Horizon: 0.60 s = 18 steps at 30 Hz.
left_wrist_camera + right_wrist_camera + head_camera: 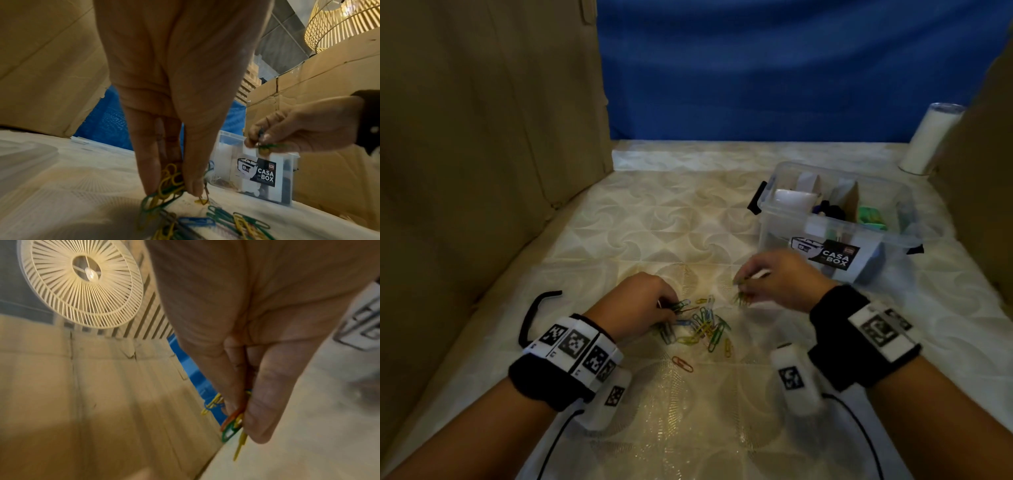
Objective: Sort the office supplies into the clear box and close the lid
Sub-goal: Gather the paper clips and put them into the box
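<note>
A pile of coloured paper clips (702,327) lies on the patterned table between my hands. My left hand (640,305) reaches down into the pile's left side, and its thumb and fingers pinch a bunch of green and yellow clips (164,190). My right hand (777,281) hovers just above the table right of the pile and pinches several clips (232,426) in red, green and yellow. The clear box (835,219) with a "CASA BOX" label stands open beyond my right hand, with white, black and green supplies in its compartments.
Cardboard walls (482,154) rise along the left and right sides, with a blue backdrop (774,68) behind. A white cylinder (928,137) stands at the back right. A black curved strap (534,308) lies left of my left wrist. One orange clip (683,364) lies apart, nearer to me.
</note>
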{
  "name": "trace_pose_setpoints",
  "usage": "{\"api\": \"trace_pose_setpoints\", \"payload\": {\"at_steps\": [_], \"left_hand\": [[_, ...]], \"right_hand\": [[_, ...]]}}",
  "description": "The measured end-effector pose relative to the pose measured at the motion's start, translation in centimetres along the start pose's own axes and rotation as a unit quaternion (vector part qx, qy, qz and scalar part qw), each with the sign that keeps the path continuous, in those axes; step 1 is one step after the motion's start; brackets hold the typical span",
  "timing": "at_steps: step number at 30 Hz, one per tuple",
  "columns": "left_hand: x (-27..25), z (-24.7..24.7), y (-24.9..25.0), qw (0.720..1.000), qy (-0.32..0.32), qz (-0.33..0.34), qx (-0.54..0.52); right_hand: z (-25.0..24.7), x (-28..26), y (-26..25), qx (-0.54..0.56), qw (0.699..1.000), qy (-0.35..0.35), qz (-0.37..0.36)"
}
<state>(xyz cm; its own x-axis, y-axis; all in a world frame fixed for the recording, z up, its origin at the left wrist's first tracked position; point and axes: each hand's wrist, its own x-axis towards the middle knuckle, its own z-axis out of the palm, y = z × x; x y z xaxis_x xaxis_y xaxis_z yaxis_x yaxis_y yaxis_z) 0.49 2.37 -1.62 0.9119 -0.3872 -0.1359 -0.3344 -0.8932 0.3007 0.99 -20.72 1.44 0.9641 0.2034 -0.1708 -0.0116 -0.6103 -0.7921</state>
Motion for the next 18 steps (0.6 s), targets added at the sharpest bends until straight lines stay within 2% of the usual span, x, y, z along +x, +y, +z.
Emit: {"api": "trace_pose_setpoints", "payload": {"at_steps": [3,6,8,10,14,16,18], "left_hand": [[0.0,0.0,-0.2,1.0,0.007,-0.001,-0.011],[-0.1,0.1,-0.1,1.0,0.017,-0.001,-0.015],[-0.2,0.1,0.0,1.0,0.018,-0.004,-0.015],[-0.3,0.1,0.1,1.0,0.015,-0.007,-0.017],[-0.5,0.0,0.0,0.999,0.022,-0.011,-0.033],[-0.7,-0.2,0.0,0.999,0.028,-0.009,-0.037],[-0.9,-0.4,0.1,0.999,0.031,-0.004,-0.038]], "right_hand": [[-3.8,0.5,-1.4,0.055,0.997,0.046,-0.013],[-7.4,2.4,-2.5,0.082,0.983,0.164,-0.032],[-9.0,4.6,-2.6,0.005,0.965,0.26,-0.034],[-9.8,7.2,-2.4,-0.112,0.948,0.297,0.0],[-9.4,11.3,-1.9,-0.324,0.928,0.148,0.105],[-9.3,13.2,-1.8,-0.355,0.923,0.088,0.117],[-9.0,13.1,-2.3,-0.358,0.923,0.083,0.115]]}}
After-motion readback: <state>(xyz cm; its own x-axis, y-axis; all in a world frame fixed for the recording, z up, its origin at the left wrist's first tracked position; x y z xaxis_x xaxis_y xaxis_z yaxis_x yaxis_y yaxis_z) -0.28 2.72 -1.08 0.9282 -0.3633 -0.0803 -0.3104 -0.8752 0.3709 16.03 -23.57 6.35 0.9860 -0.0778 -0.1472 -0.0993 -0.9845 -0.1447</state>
